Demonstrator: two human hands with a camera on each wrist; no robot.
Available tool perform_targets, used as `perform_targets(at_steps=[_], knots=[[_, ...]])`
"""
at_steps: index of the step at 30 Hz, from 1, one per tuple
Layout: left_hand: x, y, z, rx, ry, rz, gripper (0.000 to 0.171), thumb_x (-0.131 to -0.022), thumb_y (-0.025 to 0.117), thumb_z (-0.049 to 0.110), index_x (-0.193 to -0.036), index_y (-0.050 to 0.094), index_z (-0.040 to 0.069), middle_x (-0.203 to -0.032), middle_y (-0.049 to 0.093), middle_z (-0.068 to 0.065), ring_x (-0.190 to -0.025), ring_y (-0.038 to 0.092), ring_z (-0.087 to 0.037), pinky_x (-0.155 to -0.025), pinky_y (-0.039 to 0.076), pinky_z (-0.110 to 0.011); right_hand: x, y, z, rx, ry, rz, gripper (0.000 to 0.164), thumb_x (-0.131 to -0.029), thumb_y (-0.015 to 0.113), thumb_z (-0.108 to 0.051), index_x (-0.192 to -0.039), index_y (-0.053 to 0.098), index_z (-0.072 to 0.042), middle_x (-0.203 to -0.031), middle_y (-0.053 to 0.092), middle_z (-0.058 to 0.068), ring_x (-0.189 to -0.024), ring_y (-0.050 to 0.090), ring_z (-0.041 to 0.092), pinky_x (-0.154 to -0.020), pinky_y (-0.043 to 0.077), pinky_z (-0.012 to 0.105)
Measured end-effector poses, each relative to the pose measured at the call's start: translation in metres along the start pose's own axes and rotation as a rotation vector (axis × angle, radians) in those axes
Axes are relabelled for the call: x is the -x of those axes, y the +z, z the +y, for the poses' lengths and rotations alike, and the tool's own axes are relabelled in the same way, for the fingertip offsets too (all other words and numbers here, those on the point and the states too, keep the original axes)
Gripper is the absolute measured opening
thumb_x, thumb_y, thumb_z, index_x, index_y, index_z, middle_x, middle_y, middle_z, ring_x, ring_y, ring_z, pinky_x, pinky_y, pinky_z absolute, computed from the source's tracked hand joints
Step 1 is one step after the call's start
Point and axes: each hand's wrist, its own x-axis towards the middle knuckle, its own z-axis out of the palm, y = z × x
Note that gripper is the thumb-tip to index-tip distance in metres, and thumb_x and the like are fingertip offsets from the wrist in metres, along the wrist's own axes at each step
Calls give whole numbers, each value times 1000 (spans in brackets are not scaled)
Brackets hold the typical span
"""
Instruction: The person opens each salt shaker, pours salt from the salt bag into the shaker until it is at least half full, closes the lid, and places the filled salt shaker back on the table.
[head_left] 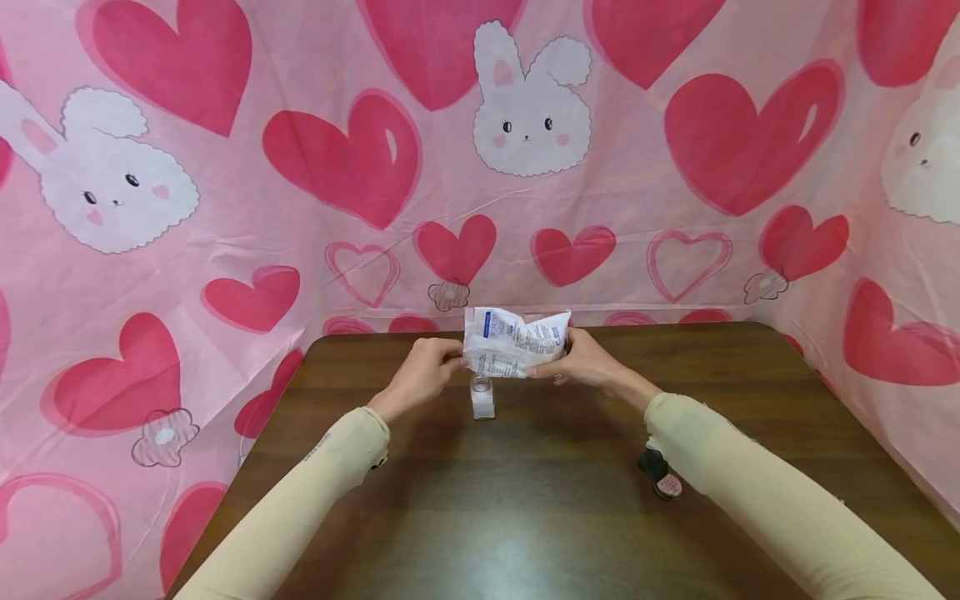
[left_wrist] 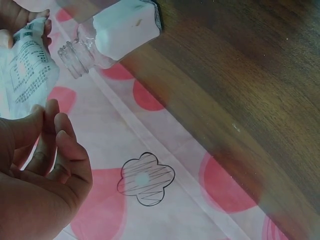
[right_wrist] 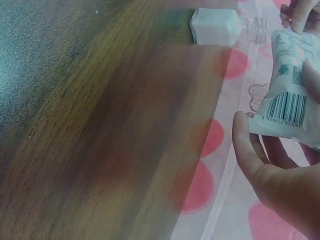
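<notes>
Toward the far edge of the tabletop (head_left: pixel 525 500), steady the packet (head_left: pixel 506 343), clamped between left hand (head_left: pixel 423 369) and right hand (head_left: pixel 588 358), close to the open bottle (head_left: pixel 483 405).

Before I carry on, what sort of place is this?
Probably a staged tabletop workspace indoors, perhaps set up for filming: a wood-grain table with pink heart-and-rabbit cloth hung around it, and a small clear bottle of white contents standing there.

Wore long cream sleeves (head_left: pixel 772 483). Finished in a bunched edge at the left cuff (head_left: pixel 370 421), likewise at the right cuff (head_left: pixel 662 417) opposite. Bore a faint dark marking (head_left: pixel 318 447) elbow-side of the left cuff. Showed a small black-and-yellow piece (head_left: pixel 381 461) beneath the left cuff.
</notes>
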Motion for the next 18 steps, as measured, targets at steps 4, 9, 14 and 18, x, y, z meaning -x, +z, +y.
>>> perform_targets(at_steps=[4,9,14,18], knots=[[0,0,0,4,5,0,6,-96,76,1,-98,79,5,-83,70,0,-72,54,-18,-66,46,-32,0,0,0,1,3,3,51,-83,92,-19,-123,66,-2,-108,75,12,-88,70,32,-70,60,41],[0,1,-1,3,3,-2,6,-96,76,1,-98,79,5,-82,69,0,-72,54,-18,-66,46,-32,0,0,0,2,7,6,52,-82,93,-19,-123,66,-3,-108,75,11,-86,70,26,-70,60,42],[-1,2,-1,3,2,-5,6,-96,75,0,-99,79,5,-84,71,-3,-73,54,-19,-67,47,-33,-1,0,0,0,-2,8,50,-82,93,-18,-121,67,-2,-106,76,11,-85,70,27,-72,61,45],[-1,2,-2,3,-2,-8,7,-97,74,0,-99,79,4,-86,73,-6,-73,54,-19,-67,47,-33,-1,0,1,-1,-2,7,49,-82,93,-17,-121,68,-2,-104,76,11,-84,70,27,-69,60,42]])
